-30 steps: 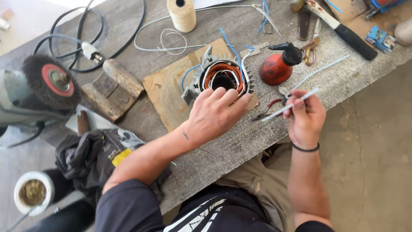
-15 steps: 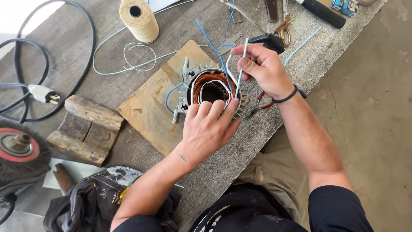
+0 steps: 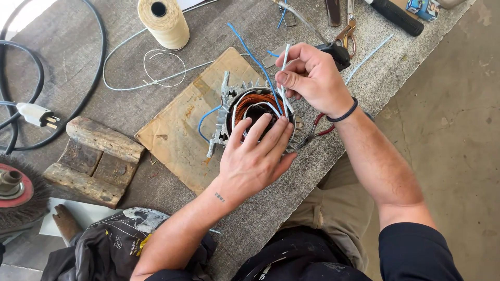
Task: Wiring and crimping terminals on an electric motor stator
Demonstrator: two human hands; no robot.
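A round motor stator (image 3: 250,106) with orange copper windings and finned metal housing sits on a piece of brown cardboard (image 3: 177,130) on the grey workbench. My left hand (image 3: 255,156) rests flat on its near rim, fingers spread over the opening. My right hand (image 3: 312,75) hovers over the far right rim and pinches a thin white sleeve tube (image 3: 284,67) that runs down into the windings. A blue wire (image 3: 250,52) leads away from the stator to the back.
A spool of cream twine (image 3: 164,21) stands at the back left. A wooden block (image 3: 94,158) lies left, near a white plug (image 3: 36,114) and black cables. Red-handled pliers (image 3: 317,127) lie right of the stator, scissors (image 3: 346,31) behind. A wire wheel (image 3: 15,187) at far left.
My right hand carried the white tube from the bench's right side over to the stator and now holds it at the windings. My left hand stayed on the stator's rim.
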